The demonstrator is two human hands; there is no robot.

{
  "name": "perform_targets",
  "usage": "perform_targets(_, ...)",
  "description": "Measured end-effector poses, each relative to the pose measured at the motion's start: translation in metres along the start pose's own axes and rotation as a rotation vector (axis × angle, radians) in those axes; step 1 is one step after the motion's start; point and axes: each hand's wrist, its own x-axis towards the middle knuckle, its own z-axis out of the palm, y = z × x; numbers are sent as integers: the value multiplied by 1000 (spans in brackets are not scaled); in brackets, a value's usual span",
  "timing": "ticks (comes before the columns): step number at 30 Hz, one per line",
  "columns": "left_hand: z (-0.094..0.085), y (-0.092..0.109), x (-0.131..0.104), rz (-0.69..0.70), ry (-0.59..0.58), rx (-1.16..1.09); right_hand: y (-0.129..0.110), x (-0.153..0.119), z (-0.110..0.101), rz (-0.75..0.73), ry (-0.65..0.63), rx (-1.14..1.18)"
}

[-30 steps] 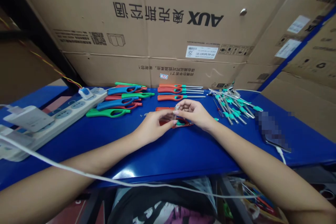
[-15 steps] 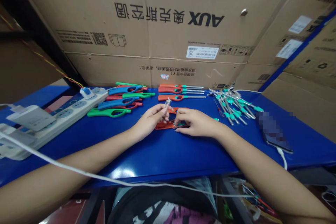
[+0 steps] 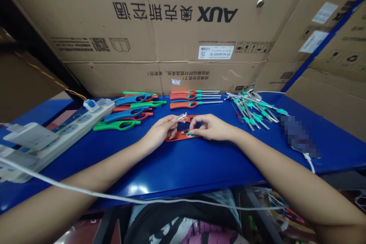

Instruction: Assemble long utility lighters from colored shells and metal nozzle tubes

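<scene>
Between the thumb and fingers of my left hand (image 3: 157, 132) is a small clear lighter gas tank (image 3: 180, 117), lying tilted with its pale tip to the right. Below it on the table rests an orange-red lighter casing half (image 3: 175, 136), its hollow side up, with green and dark parts inside. My right hand (image 3: 215, 127) is bent over the right end of this casing, fingers pinched close to a green part (image 3: 188, 133); what they grip is partly hidden. Another orange-red casing half (image 3: 195, 118) lies just behind, partly covered by the hands.
Assembled orange lighters (image 3: 183, 105) lie at the back. Blue, green and red casings (image 3: 117, 125) are stacked left, by a white power strip (image 3: 80, 122). Metal lighter tubes with green parts (image 3: 257, 116) pile up right, near a phone (image 3: 299, 135). A white cable (image 3: 137, 200) crosses in front.
The gas tank in my left hand has tipped from nearly upright to slanting right. My right fingers have lifted slightly, showing more of the parts inside the casing. The view has shifted a little.
</scene>
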Motion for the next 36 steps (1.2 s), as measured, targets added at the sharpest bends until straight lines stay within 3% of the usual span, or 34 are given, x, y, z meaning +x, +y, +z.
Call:
perform_targets(3,-1,1,0,-12,44,79,-1,1,-1,128,-13,171)
perform_targets(8,0,3,-5,-14,24,230,5,6,-3,106,18,361)
perform_targets(17,-2,7,-8,31,18,421,11,6,-3,81,-13,335)
perform_targets(36,5,12,-8,27,98,336,12,7,-4,61,23,437)
